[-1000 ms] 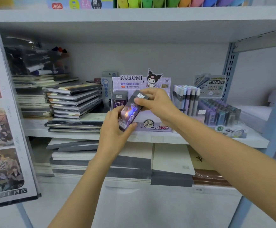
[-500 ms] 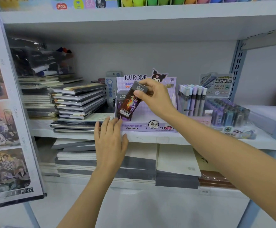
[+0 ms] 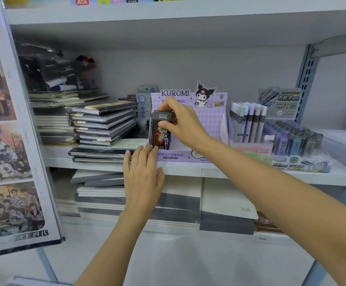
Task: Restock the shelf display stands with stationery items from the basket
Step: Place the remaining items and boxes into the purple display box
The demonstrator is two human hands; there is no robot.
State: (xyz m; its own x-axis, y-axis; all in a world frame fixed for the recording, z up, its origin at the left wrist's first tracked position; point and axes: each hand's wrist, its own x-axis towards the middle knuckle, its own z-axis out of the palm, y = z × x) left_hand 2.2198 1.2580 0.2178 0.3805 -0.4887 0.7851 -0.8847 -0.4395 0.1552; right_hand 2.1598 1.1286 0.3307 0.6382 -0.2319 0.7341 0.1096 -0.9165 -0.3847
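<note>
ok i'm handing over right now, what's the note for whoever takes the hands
Right hand pinches the top of a dark box, upright at the left end of the stand.
Left hand is flat, fingertips at the stand's front lip on the shelf.
Done: box in place, not yet let go.
Left: release it, fill the bare right side. Basket is out of view.

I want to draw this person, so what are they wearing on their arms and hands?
Nothing that shows. The left hand and right hand have no gloves, rings or watch. The left forearm and right forearm are bare too, with no sleeve as far up as the picture reaches.
</note>
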